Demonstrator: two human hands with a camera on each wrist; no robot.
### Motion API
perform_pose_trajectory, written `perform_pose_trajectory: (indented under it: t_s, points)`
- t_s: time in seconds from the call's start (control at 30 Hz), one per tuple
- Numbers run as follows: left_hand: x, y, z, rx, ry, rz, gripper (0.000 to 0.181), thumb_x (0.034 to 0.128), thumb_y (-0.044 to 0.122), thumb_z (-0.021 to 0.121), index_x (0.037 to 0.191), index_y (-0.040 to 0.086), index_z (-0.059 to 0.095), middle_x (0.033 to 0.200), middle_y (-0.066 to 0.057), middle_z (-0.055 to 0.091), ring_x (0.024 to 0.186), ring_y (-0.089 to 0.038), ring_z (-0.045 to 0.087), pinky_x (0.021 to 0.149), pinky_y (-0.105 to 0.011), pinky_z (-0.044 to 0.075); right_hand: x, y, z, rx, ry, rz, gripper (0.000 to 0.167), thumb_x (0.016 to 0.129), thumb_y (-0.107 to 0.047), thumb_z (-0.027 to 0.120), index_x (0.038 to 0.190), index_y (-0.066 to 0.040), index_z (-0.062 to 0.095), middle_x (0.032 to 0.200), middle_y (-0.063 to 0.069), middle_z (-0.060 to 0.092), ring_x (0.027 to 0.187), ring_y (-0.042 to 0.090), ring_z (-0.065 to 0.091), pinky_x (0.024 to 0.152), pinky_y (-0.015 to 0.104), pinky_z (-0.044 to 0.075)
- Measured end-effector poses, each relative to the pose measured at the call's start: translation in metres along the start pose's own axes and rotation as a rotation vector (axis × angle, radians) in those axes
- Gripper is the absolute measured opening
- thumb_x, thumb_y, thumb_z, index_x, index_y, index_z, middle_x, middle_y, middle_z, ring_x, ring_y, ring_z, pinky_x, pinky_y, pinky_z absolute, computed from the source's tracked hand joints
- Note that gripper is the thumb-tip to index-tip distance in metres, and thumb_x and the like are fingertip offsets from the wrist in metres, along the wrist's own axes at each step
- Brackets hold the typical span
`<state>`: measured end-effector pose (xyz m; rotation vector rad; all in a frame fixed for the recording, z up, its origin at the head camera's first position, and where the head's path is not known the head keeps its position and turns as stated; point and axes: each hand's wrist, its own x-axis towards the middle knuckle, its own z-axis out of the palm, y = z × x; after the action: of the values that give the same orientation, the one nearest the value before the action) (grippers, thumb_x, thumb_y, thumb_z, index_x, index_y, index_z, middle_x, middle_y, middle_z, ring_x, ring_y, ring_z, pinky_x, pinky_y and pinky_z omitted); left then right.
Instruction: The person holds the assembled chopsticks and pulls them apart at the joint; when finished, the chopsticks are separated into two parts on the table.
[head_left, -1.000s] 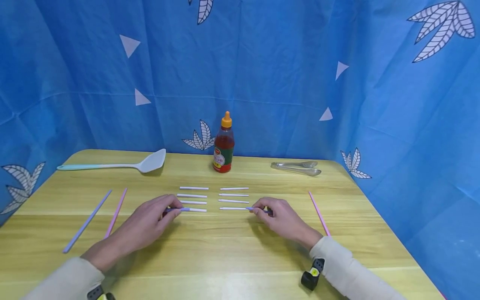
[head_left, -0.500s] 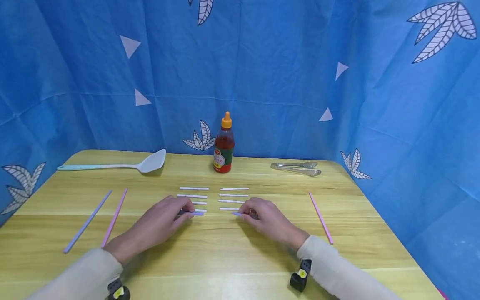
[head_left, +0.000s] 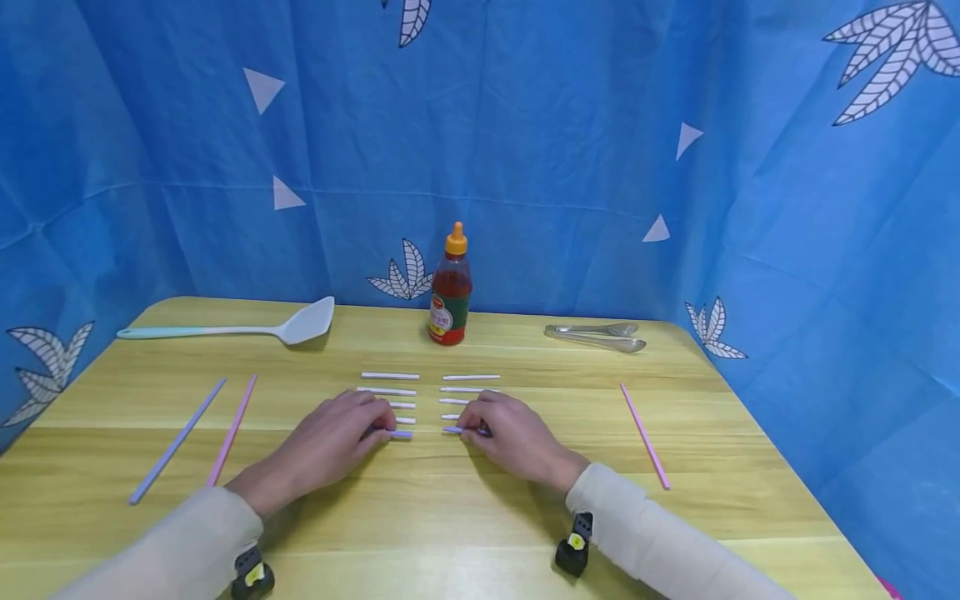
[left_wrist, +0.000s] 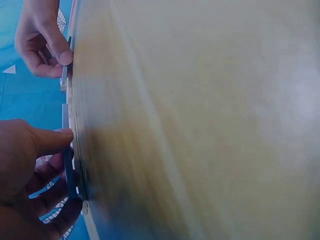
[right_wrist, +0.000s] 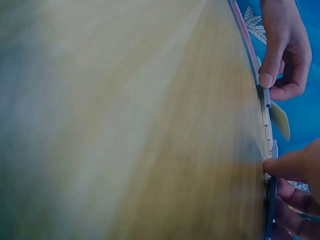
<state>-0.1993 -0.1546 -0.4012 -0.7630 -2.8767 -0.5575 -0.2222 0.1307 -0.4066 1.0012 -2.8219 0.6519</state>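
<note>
Left hand (head_left: 345,429) pinches a purple stick (head_left: 402,434) front-left of the sauce bottle (head_left: 450,292); right hand (head_left: 510,433) pinches a second purple stick (head_left: 452,430) in front. Over the last second both shifted inward, now bottle-far side of the white sticks (head_left: 390,376), seemingly extending both columns. Bottle label (head_left: 441,317) print too small to read
</note>
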Motion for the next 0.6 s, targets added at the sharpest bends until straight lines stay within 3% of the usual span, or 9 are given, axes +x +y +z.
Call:
perform_pose_trajectory:
  t_s: [0.17,0.4,0.6]
  points:
    - [0.000,0.001,0.002,-0.012,-0.014,-0.007,0.012,0.1018,0.014,0.078,0.102,0.025,0.074,0.105,0.007,0.070,0.104,-0.015,0.063,0.096,-0.047,0.057,0.001,-0.001,0.002,-0.031,0.006,-0.019,0.007,0.100,-0.015,0.081,0.107,-0.015,0.079,0.099,-0.004,0.070,0.088,0.011,0.063,0.082,0.032,0.057]
    - [0.000,0.002,0.002,0.010,-0.008,0.011,0.012,0.1010,0.014,0.079,0.102,0.024,0.073,0.103,0.008,0.069,0.101,-0.014,0.061,0.093,-0.045,0.057,0.000,0.000,0.002,-0.038,0.007,-0.029,0.008,0.100,-0.011,0.080,0.108,-0.013,0.079,0.099,-0.002,0.070,0.089,0.012,0.064,0.082,0.032,0.058]
    - [-0.004,0.002,-0.012,-0.002,-0.029,-0.048,0.008,0.1032,0.018,0.076,0.108,0.024,0.075,0.106,0.007,0.071,0.105,-0.018,0.063,0.095,-0.048,0.057,0.001,0.001,0.001,-0.026,0.011,-0.031,0.009,0.100,-0.010,0.080,0.108,-0.014,0.079,0.098,-0.003,0.069,0.088,0.011,0.062,0.080,0.031,0.057]
